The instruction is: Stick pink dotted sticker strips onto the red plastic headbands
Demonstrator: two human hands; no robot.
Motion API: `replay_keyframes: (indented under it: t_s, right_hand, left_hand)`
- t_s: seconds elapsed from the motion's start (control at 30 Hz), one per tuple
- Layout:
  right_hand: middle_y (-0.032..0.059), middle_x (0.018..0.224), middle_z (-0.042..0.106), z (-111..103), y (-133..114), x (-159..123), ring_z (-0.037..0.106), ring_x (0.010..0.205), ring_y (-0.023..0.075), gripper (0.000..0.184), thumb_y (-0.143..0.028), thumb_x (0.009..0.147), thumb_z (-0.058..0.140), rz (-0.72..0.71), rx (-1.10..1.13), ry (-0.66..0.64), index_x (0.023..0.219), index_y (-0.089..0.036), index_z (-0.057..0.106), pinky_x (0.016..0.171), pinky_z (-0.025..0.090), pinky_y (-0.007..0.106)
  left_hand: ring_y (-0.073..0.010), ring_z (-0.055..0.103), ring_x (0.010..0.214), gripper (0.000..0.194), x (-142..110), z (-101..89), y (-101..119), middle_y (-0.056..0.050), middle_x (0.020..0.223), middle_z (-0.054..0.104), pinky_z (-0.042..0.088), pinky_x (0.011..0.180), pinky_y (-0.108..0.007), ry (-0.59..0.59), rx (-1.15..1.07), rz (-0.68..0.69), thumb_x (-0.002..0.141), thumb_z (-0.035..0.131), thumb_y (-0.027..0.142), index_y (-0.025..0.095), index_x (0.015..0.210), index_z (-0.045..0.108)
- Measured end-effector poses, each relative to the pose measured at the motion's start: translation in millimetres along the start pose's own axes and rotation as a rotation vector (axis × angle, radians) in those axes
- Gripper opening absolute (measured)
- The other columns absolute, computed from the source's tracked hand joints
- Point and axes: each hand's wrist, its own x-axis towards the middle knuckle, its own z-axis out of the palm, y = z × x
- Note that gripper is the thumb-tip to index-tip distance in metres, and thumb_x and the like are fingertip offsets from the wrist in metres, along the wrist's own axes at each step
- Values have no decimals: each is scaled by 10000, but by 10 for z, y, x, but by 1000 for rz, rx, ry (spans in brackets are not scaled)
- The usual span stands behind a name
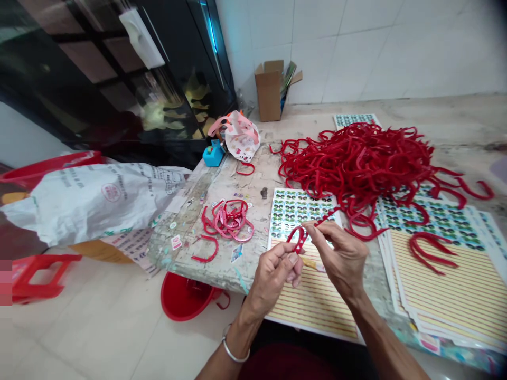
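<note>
My left hand [273, 272] is closed in a pinch around a curved red headband [296, 235] with pale dots along one side. My right hand [343, 253] is closed just to its right, thumb and fingertips almost at the band. From behind those fingers a red dotted strip [328, 215] slants up to the right; whether it joins the headband is hidden. Under both hands lies a sticker sheet [312, 306], its upper part bearing rows of green and blue pictures, its lower part yellow stripes. Beyond the right hand rises a large heap of red headbands [364, 158].
Several looped headbands [227, 219] lie at the table's left. More sheets [447, 269] are stacked at right, with headbands on top. A cardboard box [269, 92], a patterned bag [241, 137] and a blue container [213, 154] stand behind. Below the edge is a red bucket [178, 301].
</note>
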Motion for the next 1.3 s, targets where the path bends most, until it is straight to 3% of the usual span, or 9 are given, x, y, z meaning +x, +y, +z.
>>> replay_keyframes:
  t_s: [0.1, 0.27, 0.47, 0.57, 0.7, 0.9, 1.03, 1.13, 1.3]
  right_hand:
    - [5, 777, 683, 28, 36, 4, 611, 667, 147, 74, -196, 826, 621, 104, 59, -26, 816, -218, 691, 570, 480, 262]
    - [19, 781, 705, 57, 30, -7, 648, 704, 160, 87, -220, 822, 621, 220, 180, -69, 784, -202, 698, 576, 526, 248]
    - [41, 845, 705, 28, 40, -115, 655, 758, 184, 100, -137, 801, 627, 13, 113, -118, 828, -214, 685, 605, 539, 286]
    - [49, 886, 706, 2, 71, -154, 655, 830, 207, 154, -108, 806, 609, -68, 64, -179, 869, -224, 687, 723, 541, 347]
    - [69, 954, 705, -9, 88, -142, 647, 911, 222, 162, -119, 807, 619, -60, 56, -188, 917, -212, 695, 812, 524, 376]
    - [62, 930, 710, 9, 64, -134, 654, 886, 208, 137, -148, 829, 603, 37, 102, -158, 888, -208, 712, 792, 532, 352]
    - [49, 964, 706, 0, 106, -111, 676, 824, 201, 201, -231, 816, 636, 256, 260, -92, 1013, -234, 678, 687, 580, 330]
    - [50, 906, 709, -10, 124, -62, 679, 834, 221, 182, -287, 779, 677, 393, 439, -91, 945, -212, 680, 647, 598, 327]
    - [41, 823, 706, -14, 94, -9, 671, 771, 196, 116, -293, 760, 693, 431, 449, -104, 817, -193, 681, 573, 580, 269]
  left_hand:
    - [-49, 292, 482, 195, -17, 14, 7, 24, 639, 471, 334, 488, -216, -15, -47, -5, 850, 568, 284, 131, 969, 598]
    - [-57, 299, 479, 201, -39, 6, 28, 26, 620, 468, 326, 507, -229, -36, -24, -10, 858, 552, 285, 130, 975, 603]
    - [-136, 516, 671, 217, -16, 48, 214, -55, 769, 584, 393, 678, -277, -103, 211, -1, 881, 500, 281, 113, 973, 603]
    - [-126, 479, 633, 236, 17, 86, 258, -32, 718, 545, 377, 641, -259, -89, 267, -24, 893, 468, 322, 123, 877, 595]
    - [-116, 378, 605, 246, 34, 107, 213, 10, 646, 443, 312, 598, -248, -11, 324, 2, 896, 460, 334, 146, 772, 559]
    - [-115, 316, 598, 226, 21, 113, 201, 24, 629, 383, 261, 586, -266, 24, 336, 43, 902, 447, 286, 148, 761, 558]
    - [-114, 312, 579, 195, 14, 113, 192, 30, 613, 369, 245, 569, -265, 24, 324, 6, 893, 456, 265, 142, 883, 607]
    - [-114, 315, 570, 200, 5, 118, 164, 32, 598, 365, 243, 559, -261, 38, 327, 15, 879, 476, 264, 135, 898, 627]
    - [-107, 300, 562, 215, -7, 107, 133, 26, 604, 377, 224, 534, -259, 21, 320, 13, 863, 508, 287, 128, 909, 645]
